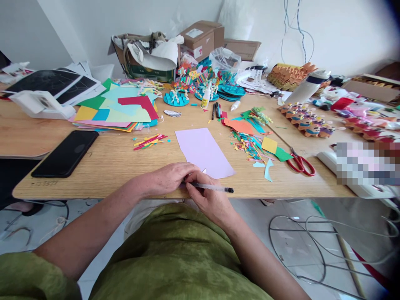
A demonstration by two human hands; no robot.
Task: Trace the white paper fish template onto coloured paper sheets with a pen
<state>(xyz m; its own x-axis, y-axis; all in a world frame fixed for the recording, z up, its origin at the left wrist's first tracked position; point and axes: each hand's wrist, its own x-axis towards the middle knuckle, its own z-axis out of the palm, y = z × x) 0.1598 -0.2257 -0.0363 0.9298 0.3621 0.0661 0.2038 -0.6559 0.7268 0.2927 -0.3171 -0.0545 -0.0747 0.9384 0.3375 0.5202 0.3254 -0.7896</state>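
Note:
A lilac paper sheet (203,151) lies on the wooden table (112,166) in front of me. My left hand (168,178) rests at the sheet's near corner, fingers curled and pinched on the paper's edge. Just right of it, my right hand (210,201) is closed around a pen (215,188) that points right, its dark tip past the fingers. Both hands meet at the table's front edge.
A black phone (66,152) lies at the left. Stacked coloured papers (115,109) sit behind it. Red-handled scissors (296,160) and paper scraps (250,143) lie to the right. A glue bottle (205,98), paper crafts and boxes (200,38) crowd the back.

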